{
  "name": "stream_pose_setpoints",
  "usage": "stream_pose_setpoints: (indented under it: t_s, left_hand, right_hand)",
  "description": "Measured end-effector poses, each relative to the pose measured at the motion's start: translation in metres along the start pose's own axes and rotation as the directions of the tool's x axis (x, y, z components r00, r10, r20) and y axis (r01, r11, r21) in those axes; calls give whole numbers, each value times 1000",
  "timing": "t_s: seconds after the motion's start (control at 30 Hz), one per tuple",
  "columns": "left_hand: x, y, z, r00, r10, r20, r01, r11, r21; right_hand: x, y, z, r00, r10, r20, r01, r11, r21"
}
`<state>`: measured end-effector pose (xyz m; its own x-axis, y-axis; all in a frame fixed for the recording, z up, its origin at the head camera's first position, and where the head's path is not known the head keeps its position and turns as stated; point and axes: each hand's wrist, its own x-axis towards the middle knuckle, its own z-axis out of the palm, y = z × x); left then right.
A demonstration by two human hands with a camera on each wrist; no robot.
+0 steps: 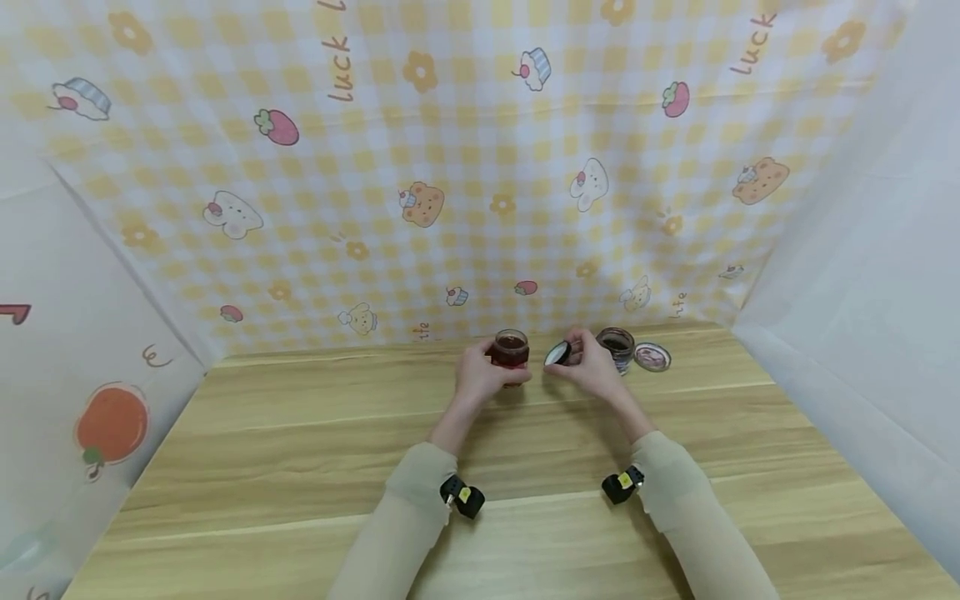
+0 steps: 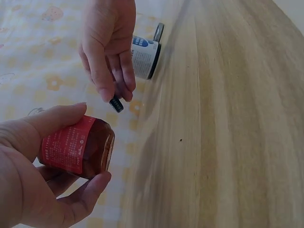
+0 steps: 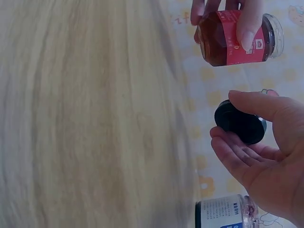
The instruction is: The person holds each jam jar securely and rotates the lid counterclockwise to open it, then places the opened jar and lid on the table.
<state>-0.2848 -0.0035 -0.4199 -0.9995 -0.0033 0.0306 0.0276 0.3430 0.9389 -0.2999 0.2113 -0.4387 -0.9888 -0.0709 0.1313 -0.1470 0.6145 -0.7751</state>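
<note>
My left hand (image 1: 480,372) grips a glass jar (image 3: 242,39) with a red label and dark reddish-brown contents; its mouth has no lid on it. In the left wrist view the fingers and thumb wrap around the jar (image 2: 78,145). To its right, my right hand (image 1: 592,364) pinches a round lid (image 1: 557,353), black outside and white inside, held tilted and apart from the jar. The lid's dark outer face (image 3: 240,122) shows in the right wrist view, between thumb and fingers.
A second glass jar (image 1: 617,348) with a white and blue label stands uncovered just beyond my right hand. Beside it on the wooden table (image 1: 315,467) lies a stained lid (image 1: 652,357). A yellow checked cloth (image 1: 480,150) hangs behind, and pale sheets (image 1: 862,275) flank the table.
</note>
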Motion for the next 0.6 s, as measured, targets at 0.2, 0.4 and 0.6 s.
stream_pose_setpoints:
  t_s: [0.2, 0.4, 0.6]
  left_hand:
    - [4, -1, 8, 1000, -26, -1, 26, 1000, 8]
    - [11, -5, 14, 999, -35, 0, 35, 999, 15]
    - [14, -3, 18, 1000, -14, 9, 13, 1000, 26]
  right_hand:
    - [1, 4, -1, 1000, 11, 2, -11, 999, -50]
    - [2, 8, 3, 1000, -10, 13, 11, 999, -42]
    - [4, 8, 5, 1000, -12, 15, 13, 998, -63]
